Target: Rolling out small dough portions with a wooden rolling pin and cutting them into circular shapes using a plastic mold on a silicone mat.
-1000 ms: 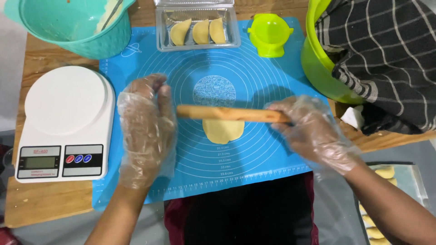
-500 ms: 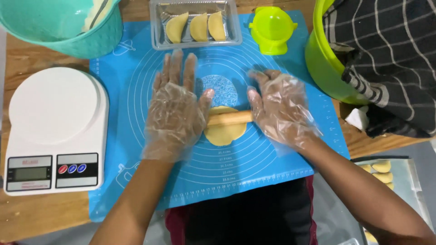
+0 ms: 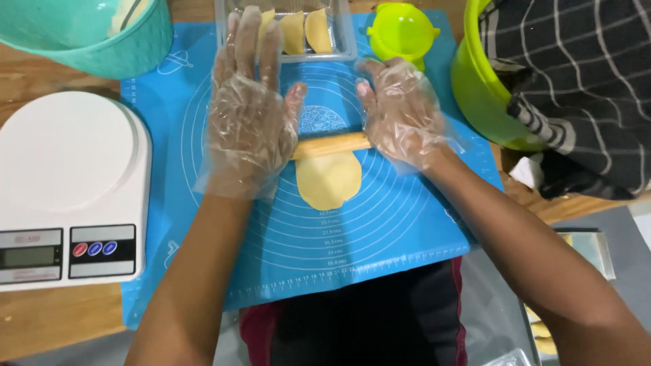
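A wooden rolling pin [image 3: 331, 145] lies across the blue silicone mat [image 3: 366, 237], at the far edge of a flat yellow dough piece [image 3: 328, 181]. My left hand [image 3: 249, 112] in a clear plastic glove presses flat on the pin's left end, fingers spread. On the pin's right end, my right hand [image 3: 401, 112], also gloved, presses flat. Only the pin's middle shows between my palms.
A white kitchen scale [image 3: 68, 190] stands left of the mat. A teal bowl [image 3: 102, 34] sits at the far left, a clear tray of folded dumplings [image 3: 305, 30] at the far middle, a lime dumpling press [image 3: 401, 30] beside it, a lime bowl [image 3: 485, 88] with a checked cloth [image 3: 576, 81] at right.
Both hands have rolled the pin away from me across the dough, which is now longer and more oval. My palms moved up the mat toward the tray.
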